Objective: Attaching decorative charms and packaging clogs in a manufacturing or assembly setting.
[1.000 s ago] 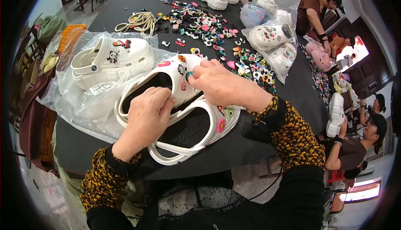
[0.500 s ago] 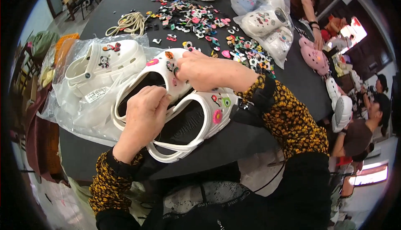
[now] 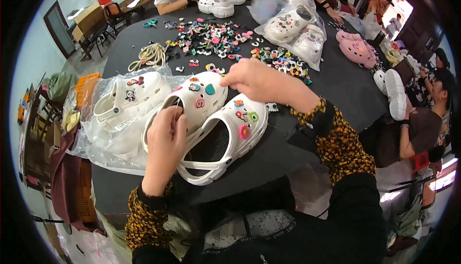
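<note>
Two white clogs with heel straps lie side by side in front of me. The middle clog [image 3: 211,109] carries several charms on its toe, a teal drop-shaped one [image 3: 210,90] among them. On the right clog [image 3: 254,132] are a pink flower charm [image 3: 244,132] and a green one-eyed charm [image 3: 253,116]. My left hand [image 3: 165,141] is closed in a pinch at the middle clog's opening; a fine thread-like line shows by its fingertips. Beside that clog's toe, my right hand [image 3: 264,82] has thumb and forefinger pressed together. Whatever either hand holds is too small to make out.
Another charm-decorated white clog [image 3: 149,89] lies on clear plastic at the left. Beyond are a charm pile [image 3: 211,38], a cream cord coil [image 3: 149,55] and bagged white clogs [image 3: 293,26]. Pink clogs [image 3: 355,49] stand right. Other people sit around the dark table [image 3: 288,158].
My right hand has left the middle clog's toe and moved right, uncovering the teal charm. My left hand remains at the opening. The view has shifted, showing more of the far side.
</note>
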